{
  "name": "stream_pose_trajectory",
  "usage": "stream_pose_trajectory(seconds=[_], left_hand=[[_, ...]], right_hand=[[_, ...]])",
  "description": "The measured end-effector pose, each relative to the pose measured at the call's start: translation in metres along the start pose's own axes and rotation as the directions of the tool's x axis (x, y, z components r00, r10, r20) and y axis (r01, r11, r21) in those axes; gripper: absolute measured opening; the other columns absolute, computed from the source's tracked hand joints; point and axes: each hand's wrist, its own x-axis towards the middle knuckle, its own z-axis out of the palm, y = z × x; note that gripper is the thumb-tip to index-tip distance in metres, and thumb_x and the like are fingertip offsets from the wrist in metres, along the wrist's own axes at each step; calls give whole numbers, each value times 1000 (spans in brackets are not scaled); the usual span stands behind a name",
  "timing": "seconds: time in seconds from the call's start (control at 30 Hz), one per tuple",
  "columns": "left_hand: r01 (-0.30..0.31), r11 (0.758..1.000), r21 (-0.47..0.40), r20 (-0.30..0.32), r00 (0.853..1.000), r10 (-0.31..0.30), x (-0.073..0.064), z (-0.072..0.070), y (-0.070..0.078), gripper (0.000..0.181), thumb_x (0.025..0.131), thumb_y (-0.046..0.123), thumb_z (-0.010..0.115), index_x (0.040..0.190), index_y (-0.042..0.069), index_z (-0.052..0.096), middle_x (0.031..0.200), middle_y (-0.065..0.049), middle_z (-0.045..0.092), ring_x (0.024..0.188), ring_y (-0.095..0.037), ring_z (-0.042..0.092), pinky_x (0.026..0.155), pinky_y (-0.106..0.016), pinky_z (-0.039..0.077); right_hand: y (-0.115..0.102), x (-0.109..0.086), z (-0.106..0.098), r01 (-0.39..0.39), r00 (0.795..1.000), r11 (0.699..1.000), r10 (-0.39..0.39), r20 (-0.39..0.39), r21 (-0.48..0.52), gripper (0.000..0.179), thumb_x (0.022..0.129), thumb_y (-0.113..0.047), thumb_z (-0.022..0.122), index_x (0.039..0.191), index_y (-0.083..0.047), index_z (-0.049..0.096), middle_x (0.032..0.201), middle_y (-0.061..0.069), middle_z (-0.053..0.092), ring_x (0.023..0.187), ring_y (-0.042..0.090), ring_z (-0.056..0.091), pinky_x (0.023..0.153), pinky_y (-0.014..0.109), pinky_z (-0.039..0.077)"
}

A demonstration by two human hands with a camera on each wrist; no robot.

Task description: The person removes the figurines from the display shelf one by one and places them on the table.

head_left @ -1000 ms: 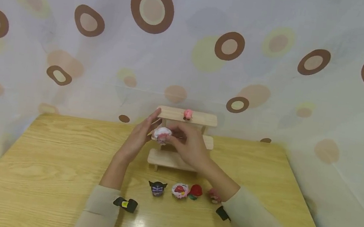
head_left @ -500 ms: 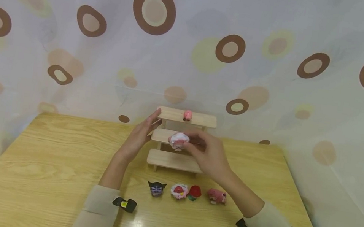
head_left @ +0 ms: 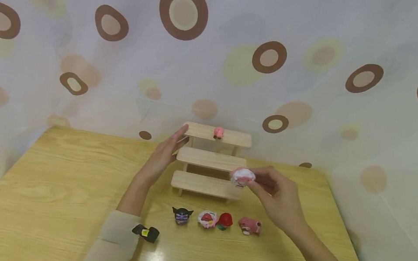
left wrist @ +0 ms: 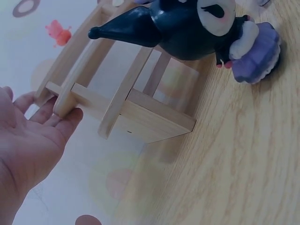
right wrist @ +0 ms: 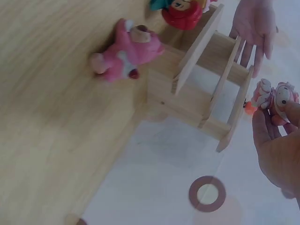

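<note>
My right hand (head_left: 279, 197) pinches a small figurine (head_left: 242, 177), white on top with pink parts, raised in front of the right end of a three-tier wooden display shelf (head_left: 207, 185). The right wrist view shows this figurine (right wrist: 282, 97) between thumb and fingers. At the shelf's left end, my left hand (head_left: 162, 155) rests its extended fingers against the boards; the left wrist view has the fingertips (left wrist: 70, 119) right at the board ends. A little pink figure (head_left: 218, 132) stands on the top tier.
In front of the shelf, a row of figurines stands on the wooden table (head_left: 76, 201): a black-and-purple one (head_left: 182, 216), a white-and-pink one (head_left: 207, 219), a red-topped one (head_left: 225, 220) and a pink bear (head_left: 249, 226). A patterned sheet (head_left: 215, 83) hangs behind.
My right hand has carried the figurine rightward, from the left end of the middle tier to the shelf's right end. The pink bear has come into full view. My left hand stays at the shelf.
</note>
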Motion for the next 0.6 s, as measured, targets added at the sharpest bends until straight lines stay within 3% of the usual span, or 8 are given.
stream_pose_trajectory(seconds=[0.1,0.3,0.6], left_hand=[[11,1000,8,-5,1000,-11,1,0,2,59,114,59,21,169,37,25,175,4,23,158,-19,29,122,-71,22],[13,1000,15,-13,1000,-13,3,3,0,60,113,60,21,169,36,25,174,4,24,158,-20,30,121,-70,24],[26,1000,11,-21,999,-26,4,3,0,60,113,60,21,168,38,25,174,3,24,158,-20,30,122,-70,24]], right_hand=[[6,-12,-9,13,1000,1000,-12,-18,25,24,95,6,75,116,-6,74,111,9,76,102,11,74,87,25,61],[24,-43,-28,64,997,998,-65,-48,-19,31,92,14,73,118,-3,73,112,12,76,102,9,75,88,24,60],[53,-85,-54,5,995,994,-16,-94,-111,33,90,16,73,117,-2,73,112,13,76,102,4,73,88,19,58]])
